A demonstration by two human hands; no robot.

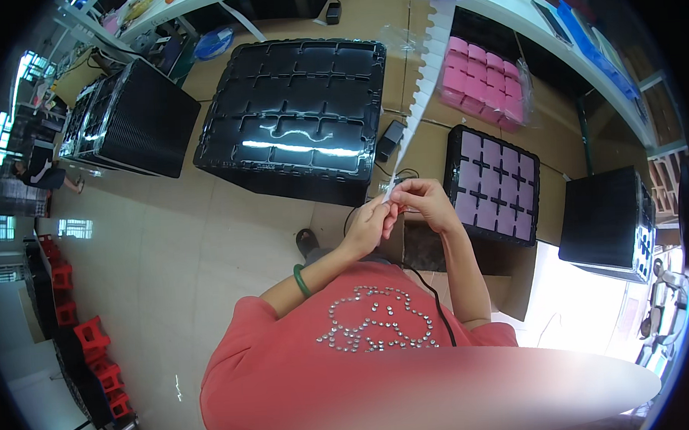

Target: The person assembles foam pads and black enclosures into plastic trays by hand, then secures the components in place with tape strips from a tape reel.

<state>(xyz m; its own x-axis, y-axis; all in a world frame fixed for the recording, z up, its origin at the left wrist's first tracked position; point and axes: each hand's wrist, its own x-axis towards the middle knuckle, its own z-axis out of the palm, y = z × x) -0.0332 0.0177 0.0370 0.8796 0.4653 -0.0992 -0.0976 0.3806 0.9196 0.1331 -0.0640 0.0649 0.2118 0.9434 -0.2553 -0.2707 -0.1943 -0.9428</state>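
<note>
1. The left hand (368,225) and the right hand (428,202) meet in front of the person's chest, fingertips together, both pinched on the lower end of a long white notched strip (423,81).
2. The strip rises from the hands toward the far side, its serrated edge showing against the brown cardboard (400,74) that lies under the trays.
3. The left hand's fingers are curled narrow around the strip's tip; the right hand's fingers fold over it from the right, touching the left hand.
4. A green bangle (302,281) sits on the left forearm, above a coral-red shirt with a rhinestone pattern (368,318).
5. Far and left of the hands stands a tall stack of glossy black moulded plastic trays (298,113), its top tray showing cross-shaped compartments.
6. Farther left is another black tray stack (129,117).
7. Right of the hands, a black tray filled with pale purple square pieces (493,181) lies near; beyond it, a bagged block of pink squares (483,78).
8. At the far right stands a further black tray stack (608,220).
9. A thin black cable (432,296) runs down across the shirt from near the hands.
10. Red plastic stools (92,341) are stacked on the tiled floor (169,246) at the near left.
</note>
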